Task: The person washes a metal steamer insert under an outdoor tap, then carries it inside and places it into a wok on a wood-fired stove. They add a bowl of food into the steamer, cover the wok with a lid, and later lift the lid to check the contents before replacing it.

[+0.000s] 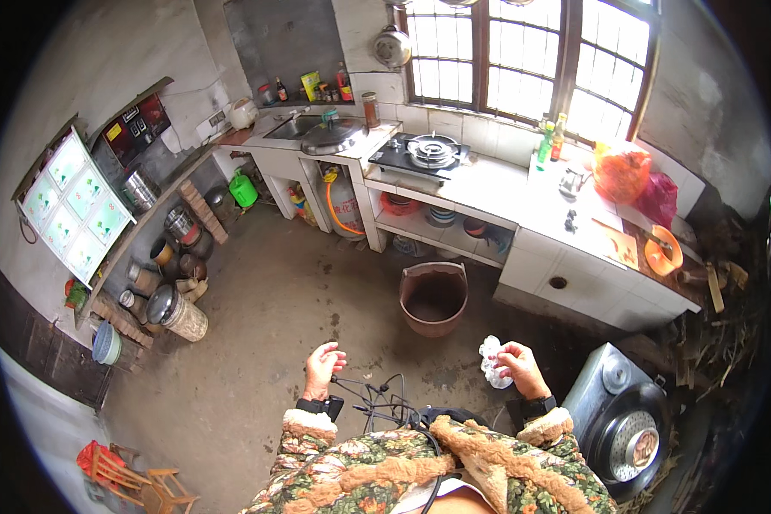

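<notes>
My right hand (520, 367) pinches a crumpled piece of clear plastic (490, 361) between thumb and fingers, out in front of my body. My left hand (324, 367) is held up over the floor with its fingers loosely bent and apart, nothing in it. A dark cable (385, 398) hangs in loops between my hands, close to my flowered jacket. Beyond them, a reddish-brown bucket (433, 324) with a raised handle stands on the floor, its inside dark.
A tiled counter (488, 193) runs along the window, bearing a gas stove (424, 154), bottles, plastic bags and an orange basin (663, 250). At my right is a metal stove (591, 385) with a dark round top. Pots and a lidded bin (186, 319) line the left wall; a wooden chair (148, 482) is behind left.
</notes>
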Available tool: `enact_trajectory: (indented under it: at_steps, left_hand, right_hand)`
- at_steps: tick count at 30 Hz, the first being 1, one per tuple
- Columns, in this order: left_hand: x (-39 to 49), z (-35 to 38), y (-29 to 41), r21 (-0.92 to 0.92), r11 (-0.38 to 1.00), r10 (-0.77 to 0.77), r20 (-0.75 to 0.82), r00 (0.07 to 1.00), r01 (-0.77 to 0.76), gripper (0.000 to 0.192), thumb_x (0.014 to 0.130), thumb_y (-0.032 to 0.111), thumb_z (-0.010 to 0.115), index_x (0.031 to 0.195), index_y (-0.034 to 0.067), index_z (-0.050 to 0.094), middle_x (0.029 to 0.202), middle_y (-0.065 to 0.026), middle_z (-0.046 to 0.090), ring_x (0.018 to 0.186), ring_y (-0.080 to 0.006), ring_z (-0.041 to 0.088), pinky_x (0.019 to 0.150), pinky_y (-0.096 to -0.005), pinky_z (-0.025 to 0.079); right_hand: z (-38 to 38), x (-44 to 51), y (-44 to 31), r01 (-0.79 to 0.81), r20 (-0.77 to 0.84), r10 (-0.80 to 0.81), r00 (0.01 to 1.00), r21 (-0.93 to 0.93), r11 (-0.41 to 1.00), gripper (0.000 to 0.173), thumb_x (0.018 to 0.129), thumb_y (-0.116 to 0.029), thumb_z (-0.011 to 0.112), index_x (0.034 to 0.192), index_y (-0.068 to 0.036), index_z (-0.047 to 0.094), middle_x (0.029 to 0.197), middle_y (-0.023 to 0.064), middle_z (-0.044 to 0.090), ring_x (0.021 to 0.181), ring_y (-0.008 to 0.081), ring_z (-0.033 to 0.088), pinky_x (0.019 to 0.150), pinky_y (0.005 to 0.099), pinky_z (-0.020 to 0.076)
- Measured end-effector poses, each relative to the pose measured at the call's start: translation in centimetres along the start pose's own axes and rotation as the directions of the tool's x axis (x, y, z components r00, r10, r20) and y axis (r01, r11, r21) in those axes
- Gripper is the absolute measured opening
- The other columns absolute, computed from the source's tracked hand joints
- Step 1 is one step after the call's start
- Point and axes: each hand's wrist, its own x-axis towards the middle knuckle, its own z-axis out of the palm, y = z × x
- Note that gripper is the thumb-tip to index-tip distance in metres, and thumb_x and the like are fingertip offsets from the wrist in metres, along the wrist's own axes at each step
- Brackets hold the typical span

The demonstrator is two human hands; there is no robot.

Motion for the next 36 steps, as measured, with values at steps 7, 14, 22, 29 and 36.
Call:
enact_trajectory:
  at_steps: [7,14,22,29,36]
  left_hand:
    - [7.1,-7.0,1.5,-0.059,0.998,-0.002,-0.176,0.984,-0.008,0.027,0.089,0.010,0.056,0.115,0.001,0.054,0.090,-0.0095,0.065,0.073,-0.0142,0.064,0.063,-0.0222,0.052]
    - [22.3,-11.2,7.4,0.043,0.995,0.093,-0.271,0.958,-0.085,0.027,0.089,0.010,0.055,0.115,0.001,0.054,0.090,-0.0092,0.066,0.072,-0.0123,0.063,0.063,-0.0210,0.051]
    - [47.4,-9.1,16.1,0.128,0.975,0.203,-0.183,0.962,-0.181,0.028,0.092,0.009,0.051,0.119,0.003,0.052,0.094,-0.0075,0.065,0.074,-0.0098,0.061,0.063,-0.0192,0.050]
    - [73.4,-5.3,20.4,0.134,0.980,0.168,-0.130,0.977,-0.151,0.029,0.092,0.017,0.055,0.118,0.004,0.053,0.088,-0.0029,0.063,0.068,-0.0086,0.057,0.057,-0.0214,0.049]
    - [103.7,-4.0,19.0,0.177,0.980,0.094,0.008,0.996,-0.094,0.051,0.078,0.021,0.069,0.120,-0.002,0.052,0.096,-0.0065,0.060,0.080,-0.0174,0.057,0.070,-0.0330,0.049]
  right_hand:
    - [1.9,13.5,-0.5,-0.083,-0.090,0.083,0.992,0.007,0.997,0.003,0.084,-0.011,0.058,0.086,-0.008,0.058,0.083,0.0062,0.067,0.068,0.0094,0.060,0.052,0.0198,0.0449]
    - [4.4,31.7,-0.7,-0.088,0.064,0.086,0.994,0.042,0.995,0.006,0.084,-0.010,0.056,0.080,-0.007,0.058,0.062,-0.0045,0.049,0.048,0.0033,0.040,0.043,0.0178,0.0334]
    - [6.8,48.0,-3.2,-0.058,-0.012,0.059,0.998,0.038,0.998,0.010,0.086,-0.012,0.055,0.080,-0.007,0.060,0.060,-0.0050,0.048,0.045,0.0028,0.038,0.041,0.0183,0.0306]
    - [4.3,51.2,-3.5,-0.105,-0.359,0.154,0.921,0.153,0.983,0.006,0.085,-0.013,0.057,0.080,-0.009,0.058,0.061,-0.0070,0.045,0.047,0.0020,0.037,0.040,0.0172,0.0289]
    - [7.4,52.8,-2.6,0.058,-0.687,0.014,0.727,0.081,0.995,0.011,0.087,-0.015,0.057,0.085,-0.006,0.063,0.063,-0.0047,0.048,0.049,0.0029,0.040,0.041,0.0188,0.0310]
